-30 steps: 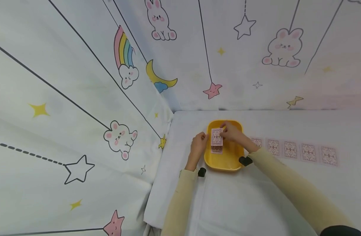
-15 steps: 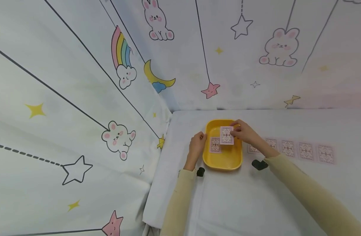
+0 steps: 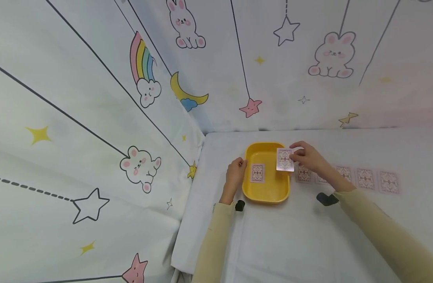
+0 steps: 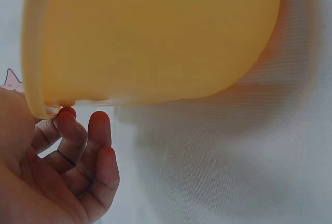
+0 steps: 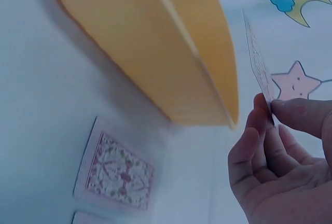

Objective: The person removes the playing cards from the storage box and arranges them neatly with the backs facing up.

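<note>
My right hand [image 3: 308,159] pinches a playing card [image 3: 285,159] by its right edge, patterned back up, over the right rim of the yellow tray [image 3: 269,193]. In the right wrist view the card [image 5: 258,58] shows nearly edge-on between thumb and fingertips of the right hand [image 5: 280,167]. Another playing card lies in the left half of the tray, its patterned back [image 3: 257,173] showing. At the tray's left side, my left hand [image 3: 235,173] grips the rim; the left wrist view shows its fingers under the edge of the tray [image 4: 155,37].
Several playing cards [image 3: 365,179] lie patterned back up in a row to the right of the tray, partly hidden by the right forearm. White cloth covers the table [image 3: 287,243]. Curtains [image 3: 216,59] printed with cartoon rabbits and stars stand behind and to the left.
The right hand has carried its card rightward from over the tray's middle to its right rim, uncovering the card inside. The left hand stays at the tray's left rim.
</note>
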A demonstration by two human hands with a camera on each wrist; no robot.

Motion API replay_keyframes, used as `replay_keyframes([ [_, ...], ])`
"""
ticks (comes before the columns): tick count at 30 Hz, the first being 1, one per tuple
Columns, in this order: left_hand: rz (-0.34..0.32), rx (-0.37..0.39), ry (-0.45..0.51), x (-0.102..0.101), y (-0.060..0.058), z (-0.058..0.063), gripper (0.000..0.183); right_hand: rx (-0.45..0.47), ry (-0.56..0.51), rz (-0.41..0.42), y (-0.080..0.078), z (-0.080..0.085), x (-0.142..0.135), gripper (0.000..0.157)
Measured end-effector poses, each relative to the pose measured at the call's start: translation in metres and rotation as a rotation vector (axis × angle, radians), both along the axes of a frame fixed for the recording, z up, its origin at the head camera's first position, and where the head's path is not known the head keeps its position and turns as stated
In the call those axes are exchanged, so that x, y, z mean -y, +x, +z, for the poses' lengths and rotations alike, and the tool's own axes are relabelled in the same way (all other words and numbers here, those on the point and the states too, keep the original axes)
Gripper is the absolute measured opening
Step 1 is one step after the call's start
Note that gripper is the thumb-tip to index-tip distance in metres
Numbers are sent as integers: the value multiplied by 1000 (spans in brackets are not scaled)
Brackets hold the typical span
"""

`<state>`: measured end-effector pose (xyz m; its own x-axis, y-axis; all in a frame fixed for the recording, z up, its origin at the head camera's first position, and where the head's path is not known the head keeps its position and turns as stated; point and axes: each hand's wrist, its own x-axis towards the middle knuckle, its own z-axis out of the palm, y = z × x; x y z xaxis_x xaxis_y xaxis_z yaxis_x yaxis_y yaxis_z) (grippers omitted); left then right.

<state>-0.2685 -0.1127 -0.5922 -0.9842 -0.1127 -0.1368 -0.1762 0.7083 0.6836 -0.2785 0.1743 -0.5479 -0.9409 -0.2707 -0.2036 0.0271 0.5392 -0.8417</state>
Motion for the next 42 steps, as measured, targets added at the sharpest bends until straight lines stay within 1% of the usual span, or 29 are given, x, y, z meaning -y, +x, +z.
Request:
replay_keyframes([
  [9,2,7,10,0,1,0,31,-27,38,-4,10,1,-30,54],
  [16,-7,-4,13,0,3,2,31,-17,48,-18,14,-3,-57,59],
  [23,-3,-6,6,0,4,1,32,-56,34,-3,23,-6,-83,56],
  [30,-8,-6,-3,0,4,2,32,-30,61,-13,34,-10,-101,58],
  [35,-6,-5,10,2,6,4,32,-10,84,-19,39,-18,-117,59],
  [39,-15,-3,8,1,6,4,32,-22,104,-34,41,-28,-135,60],
  [42,-18,-5,8,0,5,3,32,-26,94,-44,43,-32,-149,60],
])
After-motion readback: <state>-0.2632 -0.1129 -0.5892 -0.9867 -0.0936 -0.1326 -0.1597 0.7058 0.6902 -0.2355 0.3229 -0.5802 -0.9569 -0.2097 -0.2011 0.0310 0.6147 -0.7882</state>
